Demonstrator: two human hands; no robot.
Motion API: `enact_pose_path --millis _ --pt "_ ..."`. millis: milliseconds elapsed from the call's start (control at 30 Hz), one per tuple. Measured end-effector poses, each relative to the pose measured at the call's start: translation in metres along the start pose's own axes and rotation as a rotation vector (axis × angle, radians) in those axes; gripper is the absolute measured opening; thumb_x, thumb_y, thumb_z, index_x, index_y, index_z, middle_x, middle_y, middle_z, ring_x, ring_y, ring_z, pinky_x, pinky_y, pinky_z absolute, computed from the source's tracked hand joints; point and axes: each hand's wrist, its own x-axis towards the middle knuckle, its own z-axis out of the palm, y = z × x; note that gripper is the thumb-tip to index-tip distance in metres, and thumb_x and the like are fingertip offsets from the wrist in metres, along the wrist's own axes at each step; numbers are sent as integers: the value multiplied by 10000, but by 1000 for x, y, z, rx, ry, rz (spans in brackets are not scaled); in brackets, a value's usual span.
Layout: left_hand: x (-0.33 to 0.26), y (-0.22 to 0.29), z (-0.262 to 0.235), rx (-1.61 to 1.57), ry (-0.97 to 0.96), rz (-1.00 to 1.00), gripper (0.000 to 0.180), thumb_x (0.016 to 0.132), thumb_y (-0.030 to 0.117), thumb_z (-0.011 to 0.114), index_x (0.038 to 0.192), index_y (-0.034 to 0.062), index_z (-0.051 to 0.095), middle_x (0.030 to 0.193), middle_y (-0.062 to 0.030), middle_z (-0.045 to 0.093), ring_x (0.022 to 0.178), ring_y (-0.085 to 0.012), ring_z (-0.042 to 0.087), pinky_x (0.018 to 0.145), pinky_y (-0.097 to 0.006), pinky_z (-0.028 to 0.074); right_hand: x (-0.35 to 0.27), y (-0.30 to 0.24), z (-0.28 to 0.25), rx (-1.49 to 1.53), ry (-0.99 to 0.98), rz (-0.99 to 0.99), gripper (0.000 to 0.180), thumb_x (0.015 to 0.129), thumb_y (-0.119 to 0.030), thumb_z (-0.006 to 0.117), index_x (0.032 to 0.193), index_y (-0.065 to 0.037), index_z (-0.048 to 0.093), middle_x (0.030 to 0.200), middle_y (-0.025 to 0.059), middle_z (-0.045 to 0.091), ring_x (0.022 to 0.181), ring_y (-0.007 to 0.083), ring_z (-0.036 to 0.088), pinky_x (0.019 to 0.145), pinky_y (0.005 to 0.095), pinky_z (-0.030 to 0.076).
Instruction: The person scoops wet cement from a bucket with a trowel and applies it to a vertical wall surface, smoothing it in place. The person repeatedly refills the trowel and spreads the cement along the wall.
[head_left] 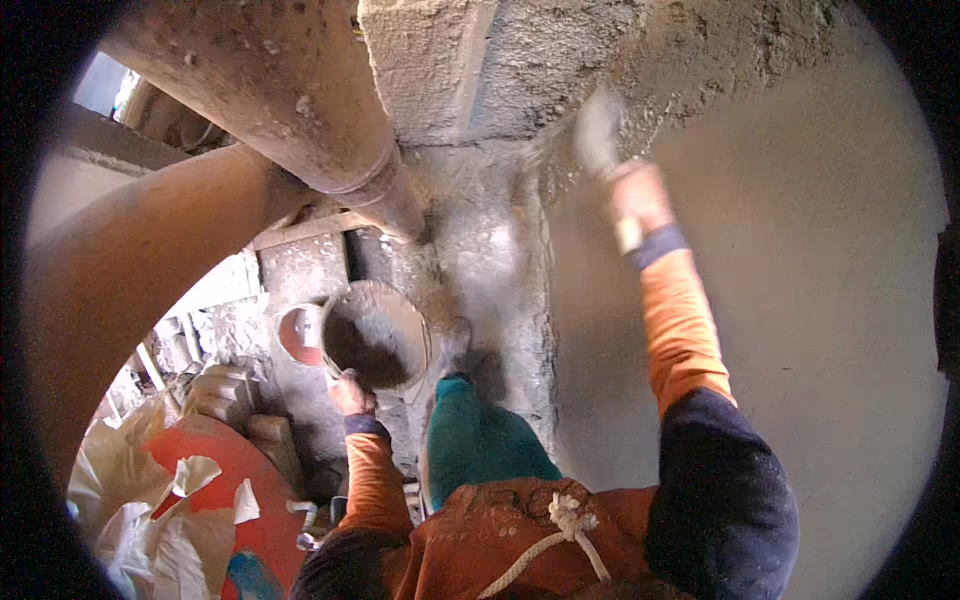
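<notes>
My right hand [643, 196] is raised at the wall and closed around the handle of a trowel [600, 133]. The trowel's blade is smeared by motion against the edge between rough and smooth plaster. Low on the left, the fingers of my left hand [352, 394] are hooked over the near rim of a bucket [413, 335]. Grey mortar [365, 350] lies inside it, and the bucket is tilted toward me. Smooth grey plaster [800, 260] covers the wall on the right, while a rough coat [710, 45] shows higher up.
A thick pipe [260, 95] slants down at upper left, joined by a wide curved pipe [140, 225]. Beside the bucket stands a smaller round container [300, 335], reddish inside. Torn paper [150, 520] lies over a red surface [215, 450] at lower left. My foot [456, 338] is near the bucket.
</notes>
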Motion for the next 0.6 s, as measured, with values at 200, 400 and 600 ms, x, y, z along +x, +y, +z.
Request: enact_pose_path --millis 200,400,600 --pt "2 33 -48 422 93 189 180 706 45 600 818 -90 638 715 -73 624 598 -194 547 568 -385 462 -113 -130 -55 540 240 -267 141 921 -163 539 813 -83 582 686 15 540 586 139 547 503 291 451" --pt "-35 42 16 496 -219 380 537 676 -3 583 1209 -62 580 1063 -185 667 943 -276 631 833 -358 486 -193 -4 19 154 -721 232 230 925 -265 654 1032 -73 587 850 29 624 734 133 622 605 282 519" --pt "-118 86 110 540 -505 581 689 649 -28 533 1336 15 551 1394 -195 534 1398 -355 367 1186 -379 211 -168 34 118 -946 -330 -381 308 946 -234 432 1055 -23 628 930 235 688 829 373 689 747 478 538"
